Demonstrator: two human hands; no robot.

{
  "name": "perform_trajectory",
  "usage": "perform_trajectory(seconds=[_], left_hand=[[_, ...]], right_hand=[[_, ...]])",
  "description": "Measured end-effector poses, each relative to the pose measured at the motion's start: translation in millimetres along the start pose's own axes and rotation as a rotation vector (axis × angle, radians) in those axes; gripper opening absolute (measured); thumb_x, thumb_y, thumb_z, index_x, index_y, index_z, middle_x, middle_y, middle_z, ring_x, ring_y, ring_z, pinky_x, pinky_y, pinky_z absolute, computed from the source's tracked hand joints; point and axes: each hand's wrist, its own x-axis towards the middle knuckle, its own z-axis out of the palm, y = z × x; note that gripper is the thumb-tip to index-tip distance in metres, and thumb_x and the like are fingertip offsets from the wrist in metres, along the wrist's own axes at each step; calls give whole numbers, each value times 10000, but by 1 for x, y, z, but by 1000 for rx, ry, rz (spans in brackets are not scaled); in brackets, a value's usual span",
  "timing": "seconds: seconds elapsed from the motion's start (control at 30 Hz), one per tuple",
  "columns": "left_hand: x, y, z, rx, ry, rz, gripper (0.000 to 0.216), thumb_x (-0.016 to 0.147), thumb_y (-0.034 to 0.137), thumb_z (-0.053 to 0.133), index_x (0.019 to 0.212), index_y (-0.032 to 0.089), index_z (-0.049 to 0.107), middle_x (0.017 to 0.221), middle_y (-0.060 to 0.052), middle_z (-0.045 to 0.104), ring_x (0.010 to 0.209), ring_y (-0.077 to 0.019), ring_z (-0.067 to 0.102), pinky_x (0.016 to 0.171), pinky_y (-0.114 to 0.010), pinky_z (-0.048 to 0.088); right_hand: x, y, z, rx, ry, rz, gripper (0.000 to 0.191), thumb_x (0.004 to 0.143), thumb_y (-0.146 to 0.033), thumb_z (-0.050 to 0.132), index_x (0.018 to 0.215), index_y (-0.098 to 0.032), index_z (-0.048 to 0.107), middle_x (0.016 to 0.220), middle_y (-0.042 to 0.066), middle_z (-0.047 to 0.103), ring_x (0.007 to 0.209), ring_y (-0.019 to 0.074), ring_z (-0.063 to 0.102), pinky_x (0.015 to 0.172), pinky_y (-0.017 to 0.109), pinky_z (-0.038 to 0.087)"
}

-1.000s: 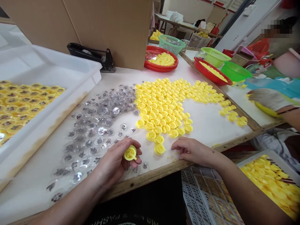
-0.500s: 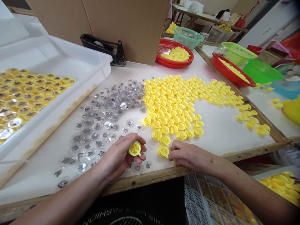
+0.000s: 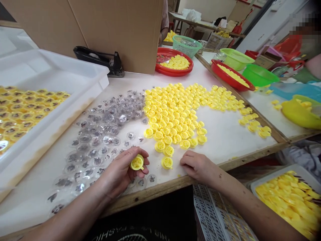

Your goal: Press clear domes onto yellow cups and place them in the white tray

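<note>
My left hand is closed round a small yellow plastic cup, round with a little tab, its open side facing up and small yellow bits inside. To its right, my right hand is curled shut by the table's front edge; its fingertips are turned under, so anything in them is hidden. A single yellow cup lies between my hands, apart from both. Beyond it spreads a mass of similar yellow cups. Clear round discs with dark printed pictures lie scattered to the left.
A white tray at the left holds rows of yellow pieces with printed tops. At the back stand a cardboard box, a black tape dispenser and red basins. A wooden rail edges the table; crates sit below right.
My right hand has drawn back to the right, away from the nearest loose yellow cup. My left hand keeps hold of its cup. The whole view has shifted slightly.
</note>
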Motion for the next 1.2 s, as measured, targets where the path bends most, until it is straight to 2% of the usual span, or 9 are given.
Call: perform_trajectory(seconds=[0.1, 0.17, 0.37, 0.53, 0.7, 0.77, 0.93, 1.03, 1.2], left_hand=[[-1, -1, 0, -4, -9, -2, 292, 776, 430, 629, 817, 141, 633, 730, -50, 623, 579, -126, 605, 465, -176, 468], [-1, -1, 0, -16, -9, -7, 301, 771, 432, 632, 815, 135, 629, 723, -48, 623, 570, -123, 604, 460, -172, 465], [-3, 0, 1, -37, -26, -7, 318, 751, 429, 652, 808, 117, 621, 708, -57, 621, 556, -131, 612, 457, -177, 473], [-4, 1, 0, -63, -32, 0, 296, 778, 402, 632, 813, 109, 621, 709, -64, 618, 554, -134, 617, 451, -174, 470], [-4, 1, 0, -64, -25, -1, 295, 779, 404, 628, 809, 110, 624, 712, -64, 616, 556, -138, 617, 451, -179, 470], [-4, 1, 0, -60, -28, 0, 292, 775, 409, 627, 804, 118, 627, 713, -59, 617, 557, -136, 616, 453, -179, 469], [-6, 1, 0, -59, -49, 0, 284, 787, 407, 610, 803, 124, 633, 715, -56, 616, 562, -136, 618, 458, -181, 472], [-5, 0, -1, -70, -52, 6, 275, 796, 390, 607, 809, 116, 629, 715, -61, 615, 558, -136, 616, 453, -180, 471], [-3, 0, -2, -87, -28, 13, 269, 822, 359, 585, 814, 93, 620, 710, -77, 614, 551, -141, 617, 446, -180, 475]], right_hand=[[-2, 2, 2, 65, 103, 88, 164, 721, -75, 485, 697, -182, 608, 704, 16, 563, 630, 133, 528, 598, 260, 436], [-4, 6, -3, 132, 165, 156, 116, 737, -135, 512, 715, -187, 613, 685, 5, 593, 594, 125, 550, 566, 248, 456], [1, 32, -36, 243, 416, 369, 170, 770, -338, 565, 816, -184, 619, 711, 15, 650, 591, 147, 619, 592, 277, 522], [11, 44, -46, 195, 399, 456, 162, 736, -336, 606, 808, -205, 669, 653, -7, 652, 581, 156, 620, 601, 288, 505], [2, 34, -45, 111, 442, 481, 171, 769, -342, 569, 845, -213, 651, 763, 12, 665, 642, 165, 614, 646, 312, 491], [-3, 25, -42, 84, 380, 431, 134, 775, -330, 573, 802, -218, 641, 770, 12, 653, 681, 168, 601, 666, 308, 475], [-1, 8, -25, -16, -9, 151, 76, 815, -187, 535, 815, -198, 610, 809, 24, 604, 763, 157, 568, 697, 280, 437], [6, 5, -17, -14, -107, 91, 72, 809, -154, 557, 770, -192, 604, 781, 14, 577, 737, 140, 548, 674, 256, 423], [7, -1, -18, 7, -173, 52, 145, 839, -121, 508, 728, -185, 574, 755, 5, 564, 697, 121, 522, 649, 238, 403]])
